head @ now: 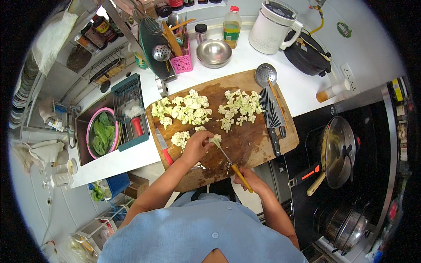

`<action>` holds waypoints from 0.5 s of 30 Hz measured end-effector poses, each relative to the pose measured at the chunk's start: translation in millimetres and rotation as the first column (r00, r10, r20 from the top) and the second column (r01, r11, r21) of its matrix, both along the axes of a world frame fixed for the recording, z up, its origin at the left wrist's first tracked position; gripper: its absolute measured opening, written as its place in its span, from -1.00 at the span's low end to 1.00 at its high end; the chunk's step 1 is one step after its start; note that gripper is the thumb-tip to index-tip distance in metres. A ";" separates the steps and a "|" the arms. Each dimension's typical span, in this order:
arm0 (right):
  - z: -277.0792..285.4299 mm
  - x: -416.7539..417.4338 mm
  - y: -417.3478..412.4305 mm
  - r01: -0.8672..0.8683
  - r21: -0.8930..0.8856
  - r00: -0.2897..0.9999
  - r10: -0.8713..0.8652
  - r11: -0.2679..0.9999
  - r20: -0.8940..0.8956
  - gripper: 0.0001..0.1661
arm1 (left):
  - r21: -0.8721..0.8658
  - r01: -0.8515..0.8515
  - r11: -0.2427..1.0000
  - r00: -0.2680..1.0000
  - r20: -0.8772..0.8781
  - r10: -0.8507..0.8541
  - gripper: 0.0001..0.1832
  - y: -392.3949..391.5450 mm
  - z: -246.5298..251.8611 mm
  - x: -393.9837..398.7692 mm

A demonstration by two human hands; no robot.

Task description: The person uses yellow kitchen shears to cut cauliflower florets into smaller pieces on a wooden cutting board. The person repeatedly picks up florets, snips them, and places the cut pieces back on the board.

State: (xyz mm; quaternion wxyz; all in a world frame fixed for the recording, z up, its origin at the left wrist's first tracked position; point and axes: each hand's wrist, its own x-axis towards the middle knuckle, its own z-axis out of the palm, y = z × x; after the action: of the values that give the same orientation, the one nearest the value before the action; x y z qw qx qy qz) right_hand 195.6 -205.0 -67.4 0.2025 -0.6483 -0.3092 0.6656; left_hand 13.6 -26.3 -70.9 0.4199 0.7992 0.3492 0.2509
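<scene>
My left hand (pixel 197 144) pinches a pale cauliflower floret (pixel 215 139) by its head, over the wooden cutting board (pixel 253 144). In my right hand (pixel 253 180) is a knife (pixel 241 178) with a yellow handle. Its narrow blade points up and left, the tip at the floret's stem. Two heaps of cut florets lie farther up the board, a left heap (pixel 191 107) and a right heap (pixel 241 107). A few larger pieces (pixel 180 139) sit just left of my left hand, which partly hides what is under it.
A red-handled knife (pixel 166 153) lies along the board's left edge. A black-handled cleaver (pixel 270 110) and a skimmer (pixel 266 75) lie at its right. Beyond stands a steel bowl (pixel 214 54). Leafy greens in a pink-rimmed basin (pixel 88 131) are left; a lidded pan (pixel 338 151) is right.
</scene>
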 end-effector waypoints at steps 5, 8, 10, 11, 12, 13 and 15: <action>-7.5 -5.5 -5.9 0.121 -0.046 0.986 -0.125 0.992 -0.110 -0.72 | 0.054 0.028 0.998 1.000 -0.003 -0.028 -0.68 1.4 1.7 0.0; -3.8 -10.7 -5.9 0.111 -0.031 0.993 -0.112 0.993 -0.038 -0.72 | 0.076 0.050 0.996 0.999 -0.007 -0.050 -0.67 2.2 0.4 1.2; -1.0 -11.5 -3.6 0.079 -0.045 0.997 -0.078 0.996 0.027 -0.70 | 0.100 0.073 0.992 0.997 -0.013 -0.072 -0.68 3.4 0.5 1.7; -0.4 -11.6 -2.8 0.063 -0.054 0.996 -0.060 0.997 0.060 -0.69 | 0.094 0.083 0.992 0.996 -0.020 -0.082 -0.68 3.9 2.4 2.2; -5.8 -12.0 -4.8 0.044 -0.021 0.994 -0.041 0.999 0.103 -0.68 | 0.087 0.095 0.992 0.995 -0.027 -0.093 -0.69 4.1 6.4 3.3; -15.9 -12.9 -8.3 0.023 0.011 0.989 -0.025 1.000 0.146 -0.67 | 0.081 0.107 0.991 0.994 -0.034 -0.105 -0.69 4.5 8.5 4.5; -20.8 -14.2 -10.4 0.000 0.081 0.985 -0.014 0.997 0.172 -0.70 | 0.138 0.142 0.980 0.990 -0.043 -0.138 -0.69 7.3 3.4 5.4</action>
State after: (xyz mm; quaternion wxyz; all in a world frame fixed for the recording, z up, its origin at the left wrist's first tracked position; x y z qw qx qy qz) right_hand 181.5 -215.4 -88.2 0.2032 -0.6960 -0.3497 0.5933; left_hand 19.0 -19.0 -67.5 0.3734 0.8534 0.2806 0.2315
